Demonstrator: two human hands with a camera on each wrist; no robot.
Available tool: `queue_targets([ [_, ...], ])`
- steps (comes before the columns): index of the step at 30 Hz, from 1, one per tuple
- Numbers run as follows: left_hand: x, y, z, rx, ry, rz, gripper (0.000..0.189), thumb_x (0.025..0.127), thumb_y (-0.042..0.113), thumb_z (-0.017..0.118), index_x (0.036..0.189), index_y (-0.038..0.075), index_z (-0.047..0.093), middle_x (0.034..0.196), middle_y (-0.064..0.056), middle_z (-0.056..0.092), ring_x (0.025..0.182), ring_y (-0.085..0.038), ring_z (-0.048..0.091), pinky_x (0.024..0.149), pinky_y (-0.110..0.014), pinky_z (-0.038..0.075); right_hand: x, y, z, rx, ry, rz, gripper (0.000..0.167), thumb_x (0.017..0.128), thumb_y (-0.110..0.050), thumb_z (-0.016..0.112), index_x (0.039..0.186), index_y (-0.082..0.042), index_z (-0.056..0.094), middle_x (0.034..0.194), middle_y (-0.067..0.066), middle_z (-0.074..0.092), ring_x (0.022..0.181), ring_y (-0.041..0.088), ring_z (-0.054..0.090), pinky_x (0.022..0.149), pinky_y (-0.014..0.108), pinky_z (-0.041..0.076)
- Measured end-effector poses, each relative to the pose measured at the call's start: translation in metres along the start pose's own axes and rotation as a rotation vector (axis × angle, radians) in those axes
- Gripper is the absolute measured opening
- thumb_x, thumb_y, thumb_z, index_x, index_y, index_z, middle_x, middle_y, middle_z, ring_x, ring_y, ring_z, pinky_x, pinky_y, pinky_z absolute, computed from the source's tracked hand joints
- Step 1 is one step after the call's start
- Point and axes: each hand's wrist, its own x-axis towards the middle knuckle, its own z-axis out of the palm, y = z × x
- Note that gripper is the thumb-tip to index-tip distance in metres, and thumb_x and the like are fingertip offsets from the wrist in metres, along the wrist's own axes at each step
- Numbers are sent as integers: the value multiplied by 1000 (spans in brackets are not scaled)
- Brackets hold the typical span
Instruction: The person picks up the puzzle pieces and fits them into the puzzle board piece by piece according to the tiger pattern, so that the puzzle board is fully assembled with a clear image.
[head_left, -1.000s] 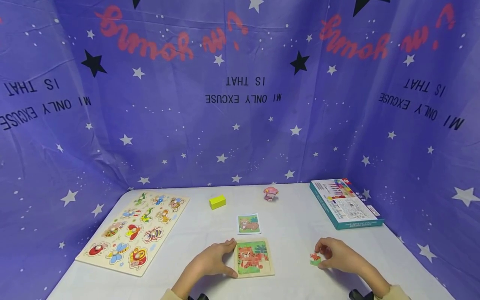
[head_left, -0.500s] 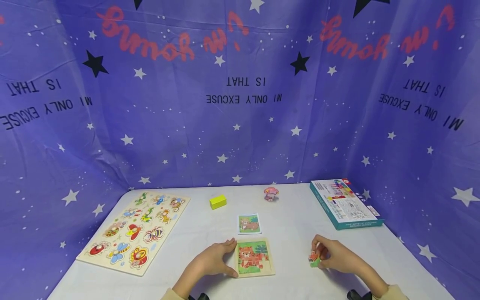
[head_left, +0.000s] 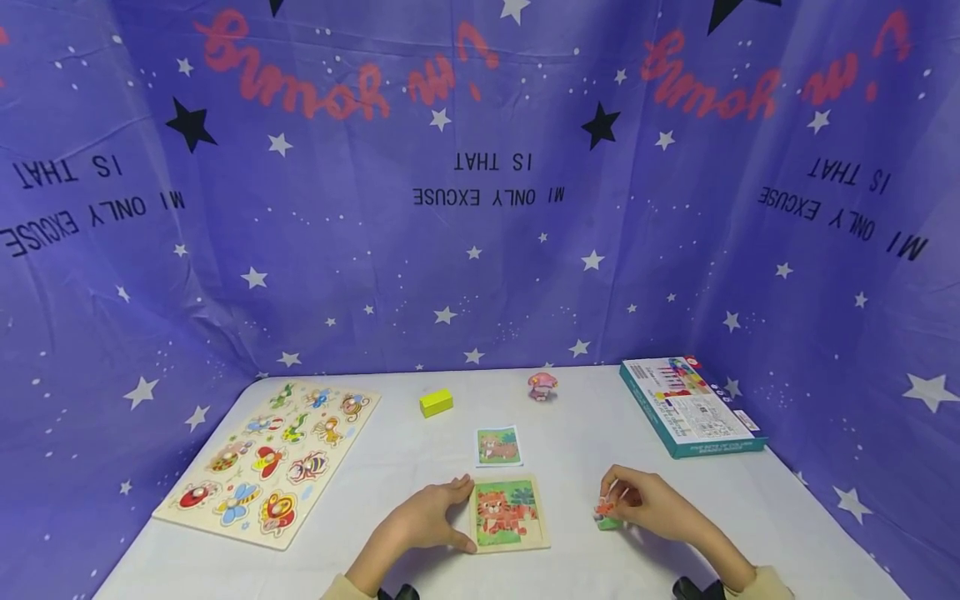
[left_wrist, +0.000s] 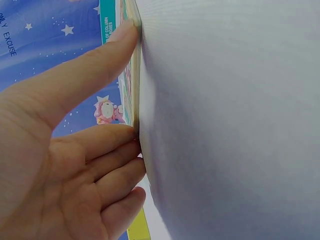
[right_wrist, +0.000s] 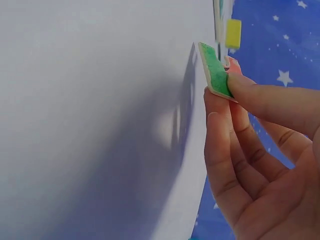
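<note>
A small wooden tray puzzle (head_left: 510, 515) with a tiger picture lies on the table; its lower right corner shows bare wood. My left hand (head_left: 426, 518) rests against its left side, the thumb at the lower corner and the fingertips higher up. Seen from the left wrist, the extended thumb and fingers (left_wrist: 117, 137) touch the tray's edge. To the right of the tray, my right hand (head_left: 647, 502) pinches a puzzle piece (head_left: 606, 518) between thumb and fingers, just above the table. That piece (right_wrist: 216, 72) is green with some orange, and stands tilted in the right wrist view.
A picture card (head_left: 498, 447) lies behind the tray. Farther back are a yellow block (head_left: 436, 403) and a pink figurine (head_left: 542, 387). A large insect peg puzzle board (head_left: 268, 463) occupies the left, and a teal-edged box (head_left: 692, 408) sits at the back right.
My right hand has moved left toward the tray with the puzzle piece, which has turned more on edge. The left hand and the tray have stayed in place.
</note>
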Motion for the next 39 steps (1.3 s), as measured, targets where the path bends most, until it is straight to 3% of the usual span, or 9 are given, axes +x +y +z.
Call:
queue_targets([
  [11,0,2,-1,11,-2,5,94,65,43,83,141,1,47,149,-12,40,136,-32,39,111,-49,31,24,-23,23,72,-9,-68,25,84,2,68,101,-15,60,87,-2,65,76,10,62,62,24,53],
  [21,1,1,-1,-7,-2,1,93,65,41,84,140,0,47,149,-13,40,135,-32,39,111,-50,31,44,-39,49,107,-53,-57,25,84,7,68,105,-6,64,88,9,65,70,14,61,60,24,52],
  [29,0,2,-1,-4,-1,8,92,66,40,84,140,0,47,149,-13,41,135,-33,39,111,-50,32,55,-46,63,137,-86,-106,22,83,-14,76,102,-15,64,88,0,67,70,7,61,58,22,52],
  [39,-2,3,-3,4,4,9,92,66,40,84,140,-1,47,148,-14,41,135,-33,39,111,-50,32,60,-50,69,55,-78,-101,23,79,-8,79,97,-16,66,81,-6,66,71,3,60,60,22,52],
])
